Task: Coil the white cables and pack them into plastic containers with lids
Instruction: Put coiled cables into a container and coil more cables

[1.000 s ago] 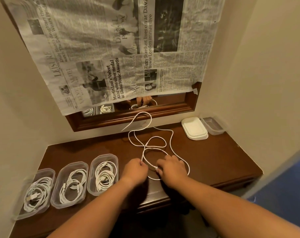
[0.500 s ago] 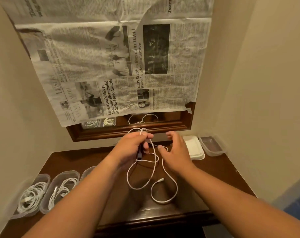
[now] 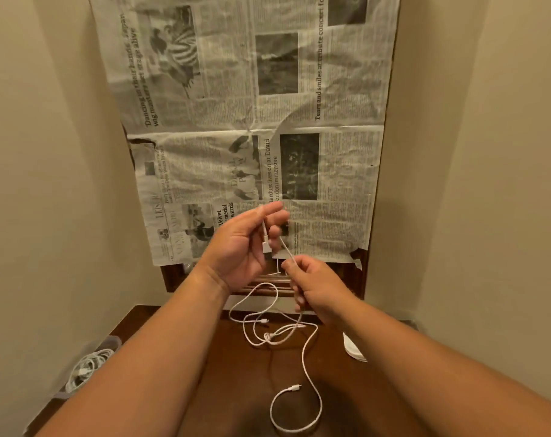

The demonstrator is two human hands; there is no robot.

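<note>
Left hand (image 3: 241,247), right hand (image 3: 315,287) pinch cable (image 3: 305,351); container (image 3: 88,370) arm-hidden.

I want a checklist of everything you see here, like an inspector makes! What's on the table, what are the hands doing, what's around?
Surface: dark brown wooden table, mostly bare in the middle.
Job's things: long white cable, uncoiled, lifted at one end, the rest trailing in loose loops on the table; clear plastic container at far left holding coiled white cables; white lids at right, partly hidden.
Clutter: nothing seen.
Hands: left hand pinches the cable near its plug; right hand grips the cable lower down.
Cables: only the white ones.
Surroundings: newspaper sheets covering a wood-framed mirror; cream walls.
</note>
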